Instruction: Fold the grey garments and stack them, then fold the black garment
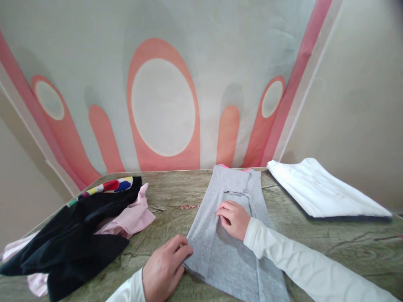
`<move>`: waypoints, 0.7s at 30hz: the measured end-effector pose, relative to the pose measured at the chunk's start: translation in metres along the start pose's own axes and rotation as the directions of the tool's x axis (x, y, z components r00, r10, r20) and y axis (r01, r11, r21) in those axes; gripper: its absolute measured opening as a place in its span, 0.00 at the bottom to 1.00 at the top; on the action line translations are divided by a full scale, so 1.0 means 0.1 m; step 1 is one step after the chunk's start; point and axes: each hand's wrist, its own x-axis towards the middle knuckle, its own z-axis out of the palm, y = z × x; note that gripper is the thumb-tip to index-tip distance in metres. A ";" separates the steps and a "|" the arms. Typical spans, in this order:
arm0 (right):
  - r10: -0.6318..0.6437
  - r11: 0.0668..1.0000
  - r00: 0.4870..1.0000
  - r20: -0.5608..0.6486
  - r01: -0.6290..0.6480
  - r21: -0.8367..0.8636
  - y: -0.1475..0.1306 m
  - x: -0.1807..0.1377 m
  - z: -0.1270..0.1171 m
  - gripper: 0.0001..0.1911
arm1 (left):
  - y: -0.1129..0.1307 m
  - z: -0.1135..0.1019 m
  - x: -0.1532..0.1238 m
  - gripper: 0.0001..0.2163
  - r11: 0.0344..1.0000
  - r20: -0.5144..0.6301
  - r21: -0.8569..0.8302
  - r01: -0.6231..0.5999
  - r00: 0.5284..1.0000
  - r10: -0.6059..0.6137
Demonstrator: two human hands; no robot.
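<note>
A grey shirt with a pink neckline lies lengthwise on the table, its sides turned inward and a sleeve folded over near the top. At its lower left edge, my left hand has the thumb and fingers closed on the cloth. My right hand rests on the middle of the shirt, just below the folded sleeve. Its fingers are curled together, and no cloth shows between them. Part of the shirt is hidden under the right hand and forearm.
Black clothing with a colourful print lies loosely heaped at the left, with a pink garment partly under it. Folded white clothing lies stacked on a dark piece at the right. Behind the wood-patterned table stands a decorated wall.
</note>
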 end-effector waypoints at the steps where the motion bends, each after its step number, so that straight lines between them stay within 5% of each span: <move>1: -0.004 1.000 1.000 0.001 0.004 -0.001 -0.01 0.01 -0.01 0.10 | 0.01 0.00 0.00 0.17 1.000 0.002 -0.012 -0.017 1.000 0.017; 9: 0.048 0.999 0.985 0.167 -0.046 -0.015 -0.14 0.06 -0.22 0.24 | 0.09 -0.10 0.04 0.08 0.998 0.014 0.001 -0.065 0.998 0.065; 14: 0.089 0.996 0.948 0.306 -0.080 -0.042 -0.15 0.04 -0.24 0.31 | 0.05 -0.09 0.04 0.20 0.980 0.005 0.057 -0.190 0.982 0.190; 21: 0.119 0.993 0.933 0.340 -0.104 -0.062 -0.08 0.02 -0.16 0.36 | 0.04 -0.05 0.02 0.27 0.950 0.090 0.141 -0.280 0.959 0.269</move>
